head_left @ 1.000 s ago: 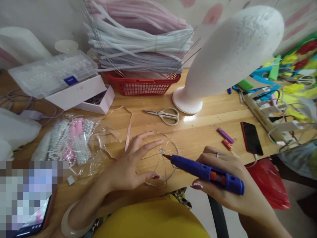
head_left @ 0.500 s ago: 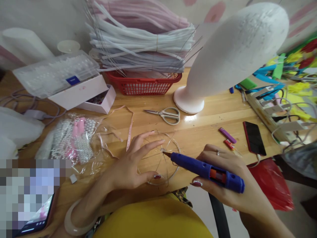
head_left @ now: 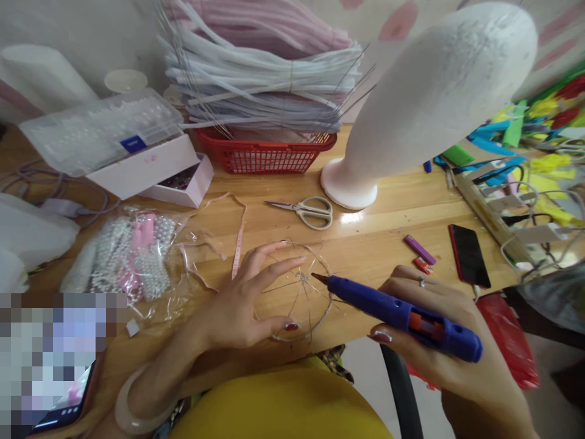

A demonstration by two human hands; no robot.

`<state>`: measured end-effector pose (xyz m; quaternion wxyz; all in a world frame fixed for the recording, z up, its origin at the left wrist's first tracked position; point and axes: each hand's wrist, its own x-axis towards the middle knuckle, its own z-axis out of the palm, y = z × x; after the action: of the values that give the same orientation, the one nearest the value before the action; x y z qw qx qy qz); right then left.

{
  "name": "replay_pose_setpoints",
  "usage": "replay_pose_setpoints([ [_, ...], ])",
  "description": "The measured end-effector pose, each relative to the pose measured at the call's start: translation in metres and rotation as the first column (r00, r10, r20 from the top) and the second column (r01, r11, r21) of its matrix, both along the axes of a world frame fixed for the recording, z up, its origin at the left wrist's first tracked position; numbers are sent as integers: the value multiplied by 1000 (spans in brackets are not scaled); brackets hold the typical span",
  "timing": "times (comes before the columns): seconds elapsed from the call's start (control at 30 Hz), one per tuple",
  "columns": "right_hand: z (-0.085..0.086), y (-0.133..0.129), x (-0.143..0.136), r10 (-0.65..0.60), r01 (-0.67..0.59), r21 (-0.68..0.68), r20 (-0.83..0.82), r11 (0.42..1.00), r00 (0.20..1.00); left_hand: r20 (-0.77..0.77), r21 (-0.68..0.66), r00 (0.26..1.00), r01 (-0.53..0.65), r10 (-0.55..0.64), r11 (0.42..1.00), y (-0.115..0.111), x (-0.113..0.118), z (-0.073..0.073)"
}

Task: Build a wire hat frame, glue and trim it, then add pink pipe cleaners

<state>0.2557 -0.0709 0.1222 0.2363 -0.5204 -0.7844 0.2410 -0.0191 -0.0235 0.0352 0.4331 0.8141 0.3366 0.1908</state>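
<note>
On the table in front of me lies a round wire frame (head_left: 329,310), with thin wires crossing at its middle. My left hand (head_left: 256,292) rests over the frame's left side, fingers spread and thumb near its lower rim. The index fingertip is close to the crossing wires. My right hand (head_left: 439,329) is closed around a blue glue gun (head_left: 388,305) with a brown pointed tip. That tip hangs just right of the frame's centre, apart from the crossing wires.
Scissors (head_left: 315,213), a pink tape measure (head_left: 238,247) and a bag of beads (head_left: 150,259) lie nearby. Behind stand a red basket (head_left: 274,160) and a white foam form (head_left: 411,103). A purple lighter (head_left: 419,249) and a phone (head_left: 470,256) lie right, near a power strip (head_left: 487,213).
My right hand has drawn the glue gun to the right, so its tip has left the frame's centre. My left hand and the wire frame have stayed almost still.
</note>
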Motion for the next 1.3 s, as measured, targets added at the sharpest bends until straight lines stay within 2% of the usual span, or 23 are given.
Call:
replay_pose_setpoints([
  [0.17,-5,-5,7,-89,88,-21,-88,996,992,10,-12,1000,-2,2,1000,0,0,-1],
  [0.3,-12,-7,2,8,-22,-107,-132,994,991,5,-29,1000,6,-6,1000,0,0,0],
  [0.37,-16,-7,1,47,-58,-89,-125,994,991,-4,-31,1000,10,-10,999,1,1,1],
  [0.5,-21,-6,3,39,-42,-22,-95,999,995,-1,-42,1000,5,-5,999,1,0,2],
  [0.73,-20,-11,3,75,-76,45,25,996,997,-35,-47,999,12,-14,999,1,0,4],
  [1.0,-19,-12,6,101,-100,30,-62,995,993,-42,-48,999,5,-7,999,1,0,4],
  [1.13,-25,-15,15,29,-34,-23,-191,999,981,-37,-39,999,2,-4,999,1,0,3],
  [1.23,-38,-23,22,-132,137,1,-273,991,953,-37,-44,999,-1,-1,999,0,0,3],
  [1.3,-49,-30,26,-209,219,17,-247,976,946,-34,-44,999,1,-3,999,0,0,3],
])
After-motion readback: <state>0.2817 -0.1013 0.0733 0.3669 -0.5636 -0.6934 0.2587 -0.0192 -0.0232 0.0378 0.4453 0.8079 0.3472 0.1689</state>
